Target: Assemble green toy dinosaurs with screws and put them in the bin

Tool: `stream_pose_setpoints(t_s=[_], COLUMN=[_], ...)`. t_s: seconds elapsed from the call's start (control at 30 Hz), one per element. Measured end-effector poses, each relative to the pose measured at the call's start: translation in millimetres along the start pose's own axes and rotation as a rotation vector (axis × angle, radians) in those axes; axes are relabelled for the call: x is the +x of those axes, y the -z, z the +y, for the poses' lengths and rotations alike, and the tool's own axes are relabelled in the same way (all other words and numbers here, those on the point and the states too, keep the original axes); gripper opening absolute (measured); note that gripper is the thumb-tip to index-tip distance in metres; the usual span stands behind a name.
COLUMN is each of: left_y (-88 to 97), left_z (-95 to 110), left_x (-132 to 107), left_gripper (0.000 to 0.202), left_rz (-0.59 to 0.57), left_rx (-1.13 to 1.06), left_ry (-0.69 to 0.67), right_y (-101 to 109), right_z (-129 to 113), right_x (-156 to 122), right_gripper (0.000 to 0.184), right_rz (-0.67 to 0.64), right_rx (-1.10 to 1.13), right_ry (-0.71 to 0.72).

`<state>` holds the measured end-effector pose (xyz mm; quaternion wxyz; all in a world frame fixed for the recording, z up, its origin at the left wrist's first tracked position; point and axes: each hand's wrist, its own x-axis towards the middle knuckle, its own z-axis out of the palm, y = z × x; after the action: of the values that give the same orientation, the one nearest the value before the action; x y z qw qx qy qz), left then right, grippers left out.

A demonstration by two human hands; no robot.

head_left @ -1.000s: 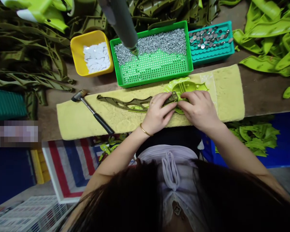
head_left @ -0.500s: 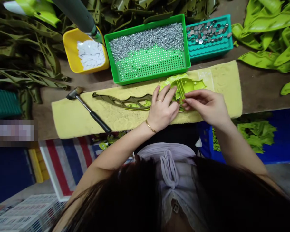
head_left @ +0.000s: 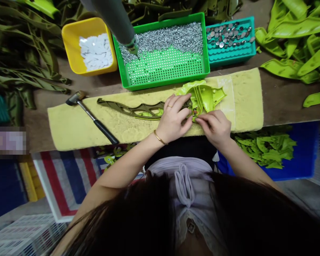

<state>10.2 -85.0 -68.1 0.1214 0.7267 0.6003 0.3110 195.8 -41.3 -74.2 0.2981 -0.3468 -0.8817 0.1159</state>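
A long toy piece lies on the yellow foam pad (head_left: 77, 124): a dark olive blade (head_left: 128, 108) joined to a bright green shell (head_left: 205, 94). My left hand (head_left: 174, 119) presses down on the joint, fingers laid over it, a ring and a bracelet showing. My right hand (head_left: 214, 126) sits just right of it, fingertips pinched at a small dark part inside the shell. What they pinch is too small to name.
A hammer (head_left: 92, 117) lies on the pad's left. Behind it stand a yellow tub of white pieces (head_left: 69, 42), a green tray of screws (head_left: 162, 80) and a teal tray of metal discs (head_left: 232, 55). A grey hanging tool (head_left: 114, 19) dangles over the screws. Green and olive shells are heaped all around.
My right hand has drawn back toward me and pinches at the shell's near edge. The left hand stays on the joint. The hanging tool swung from over the yellow tub to over the screw tray.
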Motion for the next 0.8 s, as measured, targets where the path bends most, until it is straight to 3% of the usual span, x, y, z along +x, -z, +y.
stream_pose_setpoints(t_s=[0.23,0.53,0.73,0.8], left_y=[-10.9,-13.0,-15.0,-14.6], left_z=[11,10,10,10], left_x=[11,13,11,11], left_gripper=[0.030,0.032,0.032,0.034], left_rz=[0.108,0.138,0.152,0.157], left_rx=[0.061,0.043,0.067,0.077], left_ry=[0.180,0.188,0.175,0.169], right_y=[3,6,22,24], right_z=[6,11,6,6], right_x=[2,6,16,18], right_gripper=[0.009,0.010,0.019,0.021], right_rz=[0.001,-0.008,-0.258,-0.271], right_rx=[-0.026,-0.036,-0.150,-0.131], right_ry=[0.101,0.173,0.217,0.192])
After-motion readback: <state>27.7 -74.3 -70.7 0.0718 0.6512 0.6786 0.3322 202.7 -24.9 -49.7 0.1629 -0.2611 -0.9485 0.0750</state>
